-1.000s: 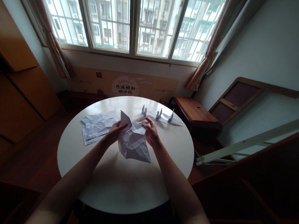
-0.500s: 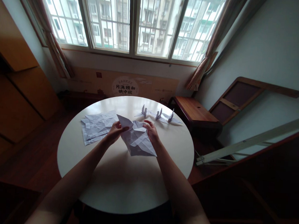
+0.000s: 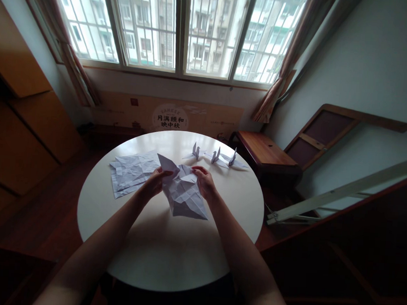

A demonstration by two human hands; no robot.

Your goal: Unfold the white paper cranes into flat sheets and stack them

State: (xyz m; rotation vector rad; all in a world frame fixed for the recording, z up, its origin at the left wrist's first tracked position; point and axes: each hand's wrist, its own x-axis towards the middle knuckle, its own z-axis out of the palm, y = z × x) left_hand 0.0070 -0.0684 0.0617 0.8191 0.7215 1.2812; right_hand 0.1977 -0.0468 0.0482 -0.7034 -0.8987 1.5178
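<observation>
The creased paper [image 3: 185,195] is up over the middle of the round white table [image 3: 169,261], with both hands on it. Half a second ago its bottom corner poked out more to the right; now that corner has swung back left and a bit lower. The left hand [image 3: 154,181] pinches the left side, thumb on top, beside a pointed flap that sticks up. The right hand [image 3: 205,182] has moved in a little, and its fingers close on the top right edge. So the paper is being shifted about in the hands, and its folds look loose still. The crumpled sheets [image 3: 133,173] to the left and the three paper birds [image 3: 215,157] at the back right stay put.
</observation>
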